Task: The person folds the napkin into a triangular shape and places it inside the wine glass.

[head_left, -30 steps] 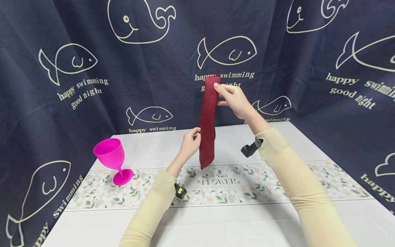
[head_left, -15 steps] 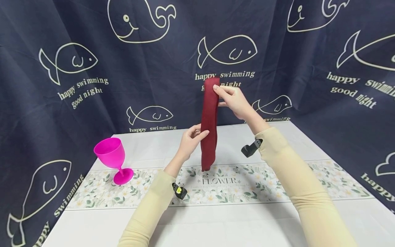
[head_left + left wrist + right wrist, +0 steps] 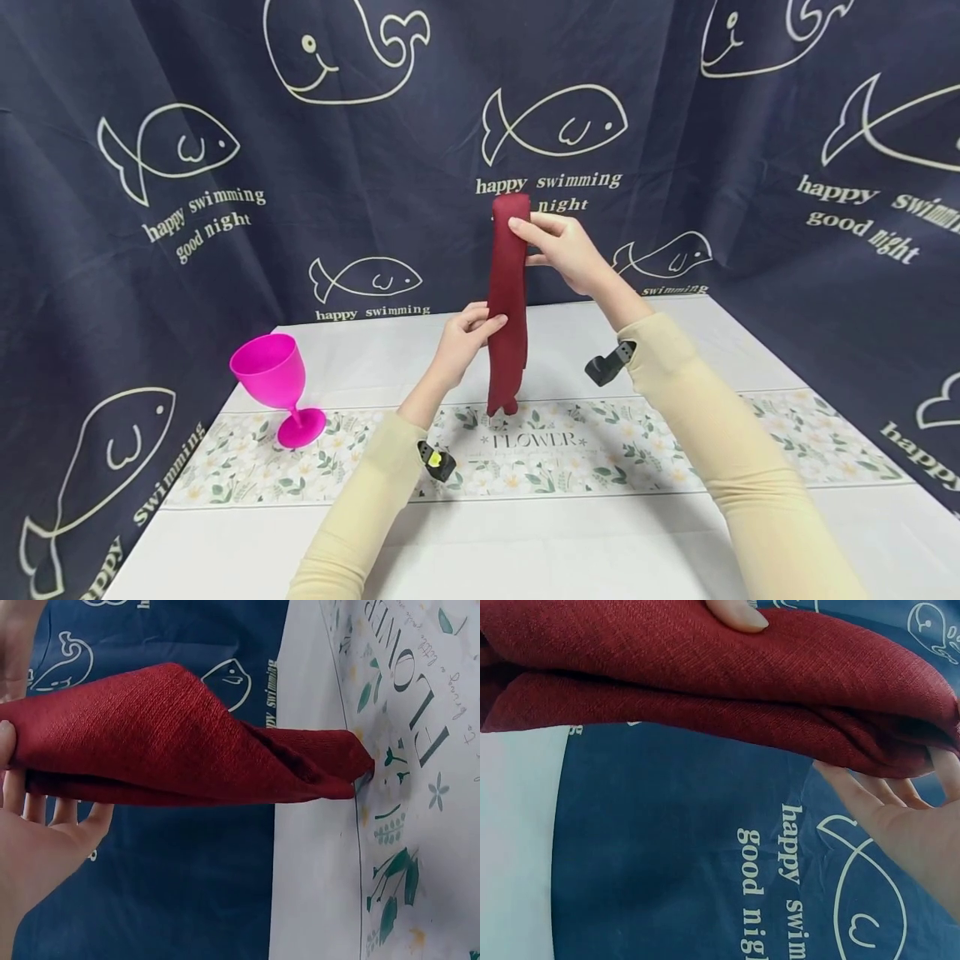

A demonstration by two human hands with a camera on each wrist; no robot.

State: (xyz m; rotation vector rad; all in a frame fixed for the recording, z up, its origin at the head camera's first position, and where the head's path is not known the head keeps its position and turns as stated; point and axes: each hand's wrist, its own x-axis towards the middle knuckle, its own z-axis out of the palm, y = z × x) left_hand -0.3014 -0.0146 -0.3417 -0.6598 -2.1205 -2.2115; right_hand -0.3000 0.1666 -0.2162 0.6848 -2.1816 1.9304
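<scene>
A folded dark red cloth (image 3: 507, 283) hangs upright as a narrow strip over the middle of the table. My right hand (image 3: 566, 250) pinches it near the top, thumb in front and fingers behind. Lower down, my left hand (image 3: 461, 342) holds its left edge, with the thumb across the front. In the left wrist view the cloth (image 3: 165, 735) shows slanting layers that narrow toward the lower end, and the left hand's (image 3: 52, 847) fingers reach behind it. The right wrist view shows a long open fold along the cloth (image 3: 705, 697), with the right hand (image 3: 915, 817) at its upper end.
A bright pink plastic goblet (image 3: 268, 371) stands on the left of the white table (image 3: 600, 542). A flower-printed band (image 3: 600, 450) with the word FLOWER crosses the tabletop. Behind hangs a navy curtain (image 3: 435, 208) with fish and whale drawings.
The left thumb has come round onto the front of the cloth. The right hand and the cloth's top have sunk slightly. The cloth has turned a little, and its lower end now shows two tips.
</scene>
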